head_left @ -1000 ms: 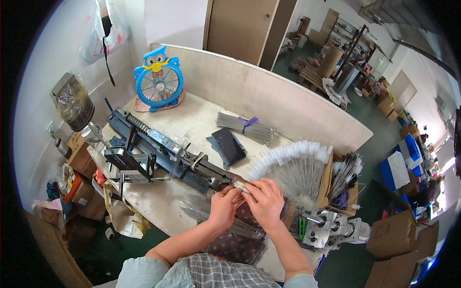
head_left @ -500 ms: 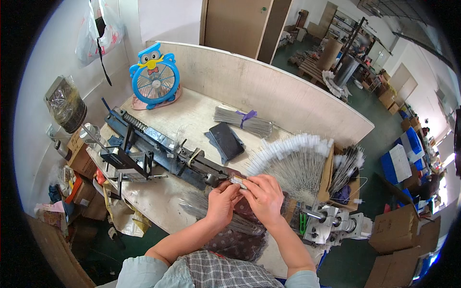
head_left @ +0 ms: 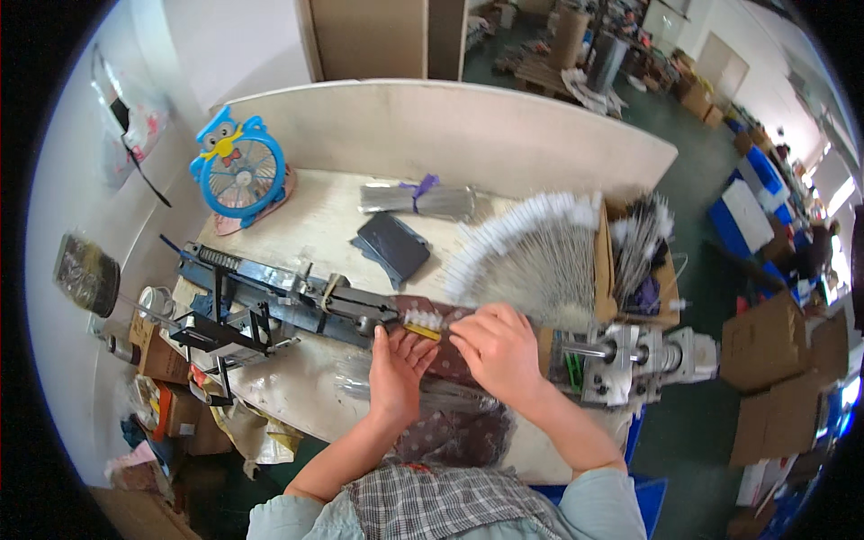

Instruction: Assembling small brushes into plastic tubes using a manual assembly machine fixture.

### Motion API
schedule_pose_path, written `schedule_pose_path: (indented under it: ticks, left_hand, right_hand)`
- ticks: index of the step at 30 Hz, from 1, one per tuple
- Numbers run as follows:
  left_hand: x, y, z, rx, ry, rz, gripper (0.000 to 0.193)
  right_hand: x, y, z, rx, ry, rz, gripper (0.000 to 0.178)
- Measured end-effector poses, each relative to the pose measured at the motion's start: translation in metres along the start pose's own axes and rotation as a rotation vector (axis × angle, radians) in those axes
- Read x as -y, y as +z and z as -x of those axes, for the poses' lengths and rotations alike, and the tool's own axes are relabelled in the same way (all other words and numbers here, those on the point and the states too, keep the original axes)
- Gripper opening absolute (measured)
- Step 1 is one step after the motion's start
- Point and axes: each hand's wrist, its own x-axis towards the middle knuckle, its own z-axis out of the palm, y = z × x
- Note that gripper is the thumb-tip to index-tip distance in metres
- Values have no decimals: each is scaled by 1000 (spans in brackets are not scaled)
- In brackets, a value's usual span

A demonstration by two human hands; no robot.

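Observation:
My left hand [head_left: 398, 371] lies palm up with its fingers stretched out. At its fingertips is a small yellow strip with several white pieces along it [head_left: 422, 323]; whether it rests on the fingers or just behind them I cannot tell. To the right, my right hand [head_left: 497, 351] is closed in a pinch, and what it holds, if anything, is too small to make out. A long dark metal bench fixture [head_left: 333, 306] ends just beyond my left fingertips. Beneath my hands lies a dark spotted cloth [head_left: 450, 432] with thin wires [head_left: 355, 373] beside it.
Thin wires with white tips [head_left: 526, 247] fan out on the table, beside a cardboard box [head_left: 605, 270] of similar wires. Farther back are a dark phone [head_left: 396, 247], a tied wire bundle [head_left: 423, 200] and a blue fan [head_left: 241, 171]. A metal clamping machine [head_left: 621, 360] stands at the right.
My hands have moved apart: the left has opened palm up, and the right has drawn away from the yellow and white piece. The whole view has also shifted.

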Motion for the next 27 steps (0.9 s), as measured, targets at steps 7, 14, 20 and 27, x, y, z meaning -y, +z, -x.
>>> schedule_pose_path:
  ticks: [7, 14, 20, 27]
  left_hand:
    - [-6, -45, 18, 29, -60, -256, 49]
    - [-91, -292, 21, -531, 258, 217, 32]
    - [-175, -361, 31, -999, 570, 17, 39]
    - [-103, -310, 17, -827, 516, 172, 32]
  right_hand:
    - [-19, 7, 82, 399, 176, -37, 12]
    - [-23, 2, 85, 597, 228, -10, 13]
    - [-21, 23, 91, 732, 242, 71, 10]
    - [-20, -10, 78, 685, 270, 99, 10]
